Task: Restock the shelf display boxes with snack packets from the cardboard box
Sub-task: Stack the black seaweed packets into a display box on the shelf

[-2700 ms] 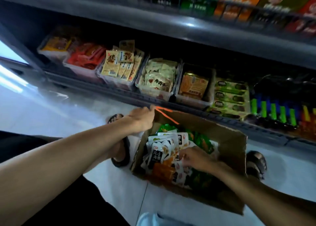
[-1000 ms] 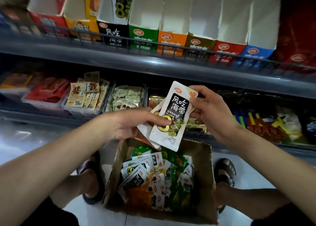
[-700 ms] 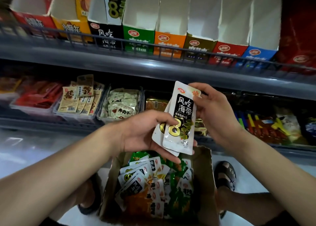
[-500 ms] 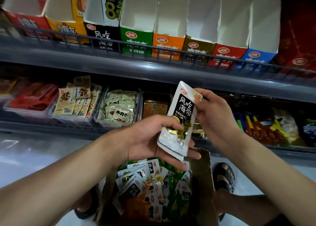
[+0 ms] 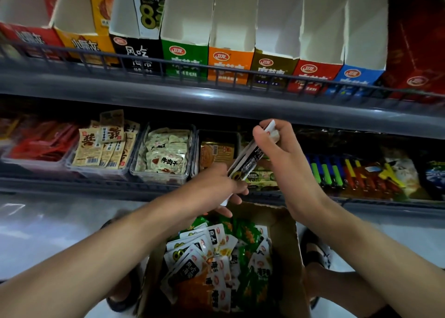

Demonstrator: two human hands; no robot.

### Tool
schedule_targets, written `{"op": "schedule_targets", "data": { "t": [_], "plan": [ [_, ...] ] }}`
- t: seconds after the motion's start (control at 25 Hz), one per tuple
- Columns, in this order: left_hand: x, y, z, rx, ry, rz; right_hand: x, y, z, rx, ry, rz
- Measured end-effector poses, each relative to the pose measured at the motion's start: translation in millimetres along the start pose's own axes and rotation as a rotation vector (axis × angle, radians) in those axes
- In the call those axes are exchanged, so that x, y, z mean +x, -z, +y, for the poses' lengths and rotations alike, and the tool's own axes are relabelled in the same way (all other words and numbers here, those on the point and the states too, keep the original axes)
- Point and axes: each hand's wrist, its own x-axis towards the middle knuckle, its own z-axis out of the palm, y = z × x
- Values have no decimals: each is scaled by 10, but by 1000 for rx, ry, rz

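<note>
Eight display boxes (image 5: 230, 58); one cardboard box (image 5: 287, 235); two hands: left hand (image 5: 215, 185), right hand (image 5: 280, 152).

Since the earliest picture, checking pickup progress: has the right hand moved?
Yes, upward: the right hand left the cardboard box, holding packets near the grey shelf.

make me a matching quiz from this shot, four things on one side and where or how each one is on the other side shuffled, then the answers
Things
1. held packets
2. cardboard box
3. black display box
4. blue display box

Places and states
A. on the upper shelf, only white inner walls showing
B. between the left hand and the right hand
C. on the floor, holding loose packets
D. on the upper shelf, one upright packet inside

Pairs: 1-B, 2-C, 3-D, 4-A
</note>
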Motion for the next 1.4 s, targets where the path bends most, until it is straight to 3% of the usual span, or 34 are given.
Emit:
{"op": "schedule_targets", "data": {
  "t": [0.28, 0.44, 0.56, 0.68, 0.88, 1.12, 1.24, 1.4],
  "plan": [
    [-85, -45, 96, 138, -135, 56, -27, -29, 19, 110, 70, 132],
    [-10, -70, -8, 494, -245, 171, -58, -63, 33, 130, 59, 123],
    [36, -25, -81, 564, -293, 216, -53, -84, 24, 130, 26, 95],
    [29, 48, -50, 467, -262, 132, -24, -30, 3, 100, 9, 30],
    [-108, 336, 173, 77, -206, -132, 63, 133, -95, 195, 64, -51],
    [-276, 611, 423, -12, -192, -358, 125, 159, -276, 455, -2, -172],
    [-340, 757, 545, -30, -223, -397, 177, 135, -477, 413, -19, -240],
    [-457, 981, 691, -96, -314, -341, 322, 1, -938, 291, 106, -274]
  ]
}}
